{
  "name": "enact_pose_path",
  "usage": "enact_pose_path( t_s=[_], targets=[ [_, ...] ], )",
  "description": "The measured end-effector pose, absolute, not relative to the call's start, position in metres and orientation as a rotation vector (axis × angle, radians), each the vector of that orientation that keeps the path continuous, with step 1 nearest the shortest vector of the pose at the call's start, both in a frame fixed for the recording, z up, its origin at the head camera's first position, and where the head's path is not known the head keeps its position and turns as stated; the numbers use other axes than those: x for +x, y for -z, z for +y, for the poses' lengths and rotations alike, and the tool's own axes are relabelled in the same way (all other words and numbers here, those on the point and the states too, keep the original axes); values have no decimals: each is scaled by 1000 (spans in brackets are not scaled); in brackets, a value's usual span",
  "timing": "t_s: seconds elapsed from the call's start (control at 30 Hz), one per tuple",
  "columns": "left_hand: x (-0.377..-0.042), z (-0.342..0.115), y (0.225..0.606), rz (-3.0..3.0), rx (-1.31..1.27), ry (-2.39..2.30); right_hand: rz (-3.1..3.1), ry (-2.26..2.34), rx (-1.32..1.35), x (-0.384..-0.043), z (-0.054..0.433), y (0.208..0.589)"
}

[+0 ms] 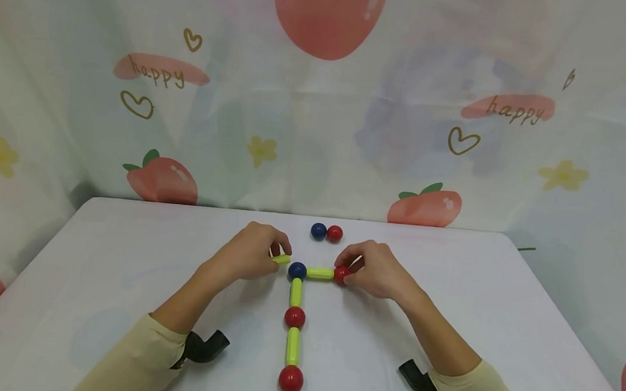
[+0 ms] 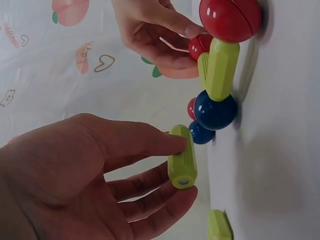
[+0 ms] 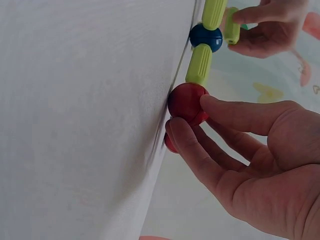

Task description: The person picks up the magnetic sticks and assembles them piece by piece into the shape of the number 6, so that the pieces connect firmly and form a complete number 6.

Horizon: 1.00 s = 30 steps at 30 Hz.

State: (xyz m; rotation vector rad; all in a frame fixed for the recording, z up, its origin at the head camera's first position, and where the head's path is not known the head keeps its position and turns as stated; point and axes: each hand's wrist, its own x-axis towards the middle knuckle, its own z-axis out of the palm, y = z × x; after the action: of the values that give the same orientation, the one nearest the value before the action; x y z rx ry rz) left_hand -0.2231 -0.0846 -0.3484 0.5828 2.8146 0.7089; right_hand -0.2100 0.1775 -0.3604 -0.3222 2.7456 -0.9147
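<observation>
My left hand (image 1: 253,251) pinches a short yellow-green rod (image 2: 183,157) between thumb and fingers, just left of a blue ball (image 1: 297,271). From that ball one rod (image 1: 320,273) runs right to a red ball (image 3: 187,102), which my right hand (image 1: 375,270) pinches between thumb and fingertips. Another rod (image 1: 296,292) runs from the blue ball toward me to a second red ball (image 1: 295,317). Beyond it a further rod (image 1: 293,346) ends at a nearer red ball (image 1: 291,380). A round metal-looking spot shows on the held rod's end in the left wrist view.
Behind the joined pieces, a loose blue ball (image 1: 318,231) and red ball (image 1: 334,234) sit side by side on the white table (image 1: 125,268). In the left wrist view, another yellow-green rod (image 2: 219,225) lies past my left fingers. A printed curtain (image 1: 317,124) hangs at the back.
</observation>
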Motion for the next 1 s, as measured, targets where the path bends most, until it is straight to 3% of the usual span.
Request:
enact_pose_path(
  t_s=[1.0],
  targets=[
    [-205,-53,344,2412,1001,-845,2731,917,-335,-211,178,358]
  ],
)
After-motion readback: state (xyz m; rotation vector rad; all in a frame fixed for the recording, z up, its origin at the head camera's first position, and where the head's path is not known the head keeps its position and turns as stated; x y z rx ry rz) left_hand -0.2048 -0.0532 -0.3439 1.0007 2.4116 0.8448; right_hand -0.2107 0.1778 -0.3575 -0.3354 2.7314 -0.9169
